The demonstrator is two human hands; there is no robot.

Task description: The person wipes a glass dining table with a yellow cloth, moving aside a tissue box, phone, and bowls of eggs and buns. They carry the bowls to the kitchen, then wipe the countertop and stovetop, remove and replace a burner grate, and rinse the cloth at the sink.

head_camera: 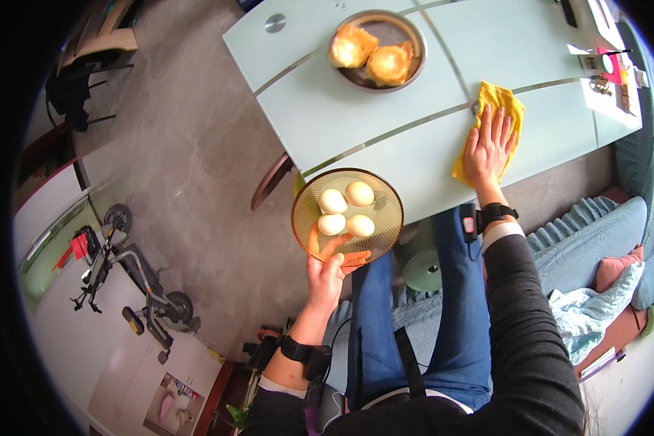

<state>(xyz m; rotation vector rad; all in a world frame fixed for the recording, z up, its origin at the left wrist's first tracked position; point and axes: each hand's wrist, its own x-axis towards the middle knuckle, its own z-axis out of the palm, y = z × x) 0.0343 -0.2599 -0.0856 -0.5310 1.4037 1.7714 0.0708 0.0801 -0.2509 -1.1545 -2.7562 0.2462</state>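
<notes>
My left hand (325, 280) grips the near rim of a ribbed amber glass plate (386, 215), its fingers showing through from beneath. Several pale, whole eggs (359, 194) sit grouped on that plate, which is held over the table's near left corner. Palm down, my right hand (489, 150) lies flat with fingers extended on a yellow cloth (490, 95). The cloth is spread on the glass tabletop (381, 133) near its front edge. Farther back on the table, a round metal pan (379, 22) holds two golden-brown baked pieces (389, 64).
A pen holder (605, 64) and small items stand at the table's right end. Part of a dark wooden stool (271, 181) juts out at the left corner. A blue quilted sofa (583, 234) is at right; a folding bike (147, 283) stands at left.
</notes>
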